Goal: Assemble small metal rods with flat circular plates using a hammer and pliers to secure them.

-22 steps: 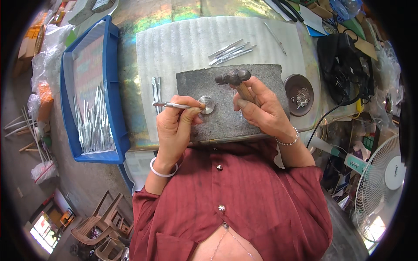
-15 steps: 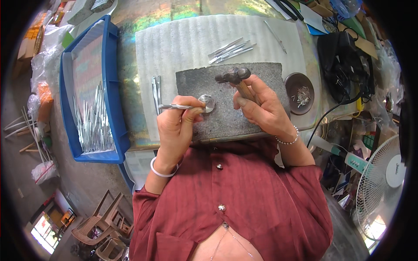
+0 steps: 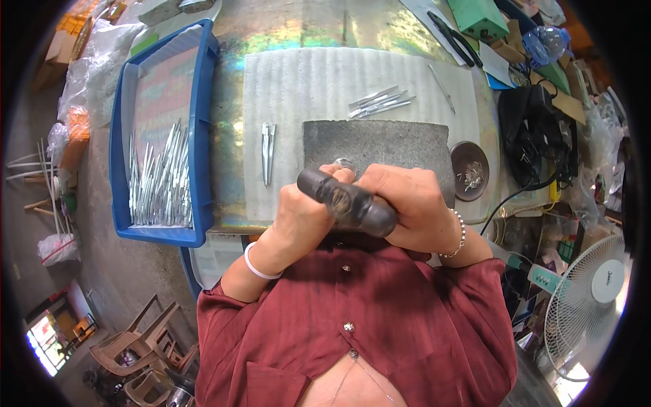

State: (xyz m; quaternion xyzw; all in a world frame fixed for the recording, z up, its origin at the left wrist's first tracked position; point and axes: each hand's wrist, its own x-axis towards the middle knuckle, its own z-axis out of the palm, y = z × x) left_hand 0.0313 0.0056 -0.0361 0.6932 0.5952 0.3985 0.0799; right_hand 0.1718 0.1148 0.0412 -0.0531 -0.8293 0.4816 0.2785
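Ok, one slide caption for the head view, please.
Right hand gripping a hammer, left hand at the grey slab.

Hammer head (image 3: 346, 201) blurred at frame centre, covering part of left grip (image 3: 305, 214); handle hidden. Metal disc (image 3: 345, 163) just above partly covered. Slivers (image 3: 474, 177) in bowl (image 3: 464, 153), right of frame, too small to count.

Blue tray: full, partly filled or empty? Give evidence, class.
Partly filled: in the blue tray, silvery rods crowd the near end; bare lining shows beyond.
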